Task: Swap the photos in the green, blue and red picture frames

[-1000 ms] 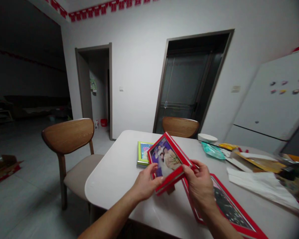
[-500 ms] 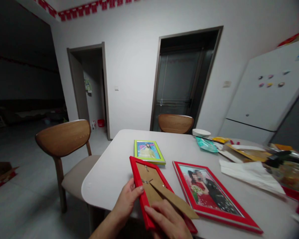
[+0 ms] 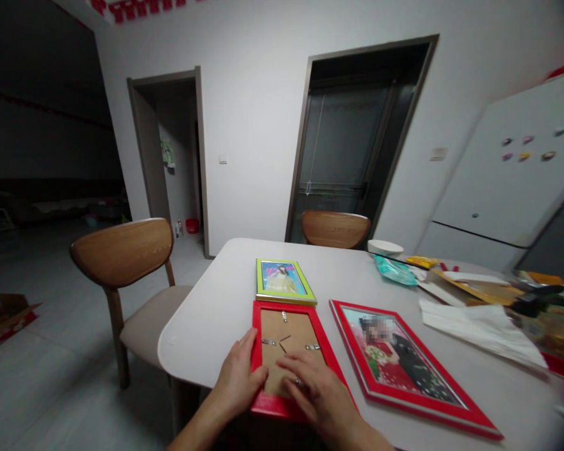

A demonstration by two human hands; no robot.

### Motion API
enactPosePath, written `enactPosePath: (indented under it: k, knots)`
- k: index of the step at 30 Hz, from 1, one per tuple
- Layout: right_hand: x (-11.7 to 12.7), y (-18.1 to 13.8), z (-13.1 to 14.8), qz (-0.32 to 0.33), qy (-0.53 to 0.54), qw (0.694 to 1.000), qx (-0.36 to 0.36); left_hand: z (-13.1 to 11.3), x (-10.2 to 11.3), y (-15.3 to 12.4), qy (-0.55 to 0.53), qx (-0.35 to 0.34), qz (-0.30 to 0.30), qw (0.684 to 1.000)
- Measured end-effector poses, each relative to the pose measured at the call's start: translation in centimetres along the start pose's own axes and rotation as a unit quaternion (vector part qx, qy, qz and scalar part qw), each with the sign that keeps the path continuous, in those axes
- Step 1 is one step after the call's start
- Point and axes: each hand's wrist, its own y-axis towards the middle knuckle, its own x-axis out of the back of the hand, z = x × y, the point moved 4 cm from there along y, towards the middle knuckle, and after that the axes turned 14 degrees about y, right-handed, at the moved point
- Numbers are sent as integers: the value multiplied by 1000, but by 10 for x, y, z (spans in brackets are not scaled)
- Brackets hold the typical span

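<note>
A red picture frame (image 3: 329, 347) lies back side up on the table, its brown backing board (image 3: 296, 322) showing with small metal clips (image 3: 313, 347) round the opening. My left hand (image 3: 237, 376) grips its left edge, thumb on the red border and fingers along the outside. Bent over the lower part of the board is my right hand (image 3: 317, 388), its thumb and fingers around a small metal clip at the bottom, partly covered. Just beyond lies a green picture frame (image 3: 286, 299) with a photo. A larger red picture frame (image 3: 418, 410) lies face up to the right.
On the white table (image 3: 207, 326), white paper (image 3: 474, 326), a teal packet (image 3: 395, 270) and a white bowl (image 3: 385, 248) sit to the right, by a cluttered pile. Wooden chairs stand at the left (image 3: 126, 250) and far side (image 3: 336, 229).
The red frame in my hands has gone from tilted to lying flat on the table. Its raised stand flap is now down against the back, and my right hand has moved onto the board.
</note>
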Motion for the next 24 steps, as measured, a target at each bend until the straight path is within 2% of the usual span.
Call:
enactPosePath:
  k: [2,4,6,9,18,21,24]
  knots:
    - [24,4,-21,-45,-43,996,-66,-1,-1,-1,11,-3,-2,1000]
    - [40,7,-45,-52,-88,987,-124,-2,-1,-1,22,-3,-2,1000]
    - [45,8,-65,-33,-112,981,-157,-3,0,-1,33,-1,0,999]
    - [43,9,-78,-27,-118,977,-174,-4,0,-1,46,-4,1,999]
    - [39,17,-74,-35,-180,962,-201,-3,-1,0,49,-19,-10,999]
    - [38,18,-69,-44,-179,966,-179,-1,-2,-1,39,-15,-12,999]
    - [25,24,-56,-56,-158,977,-129,0,-3,-3,27,-10,-14,999]
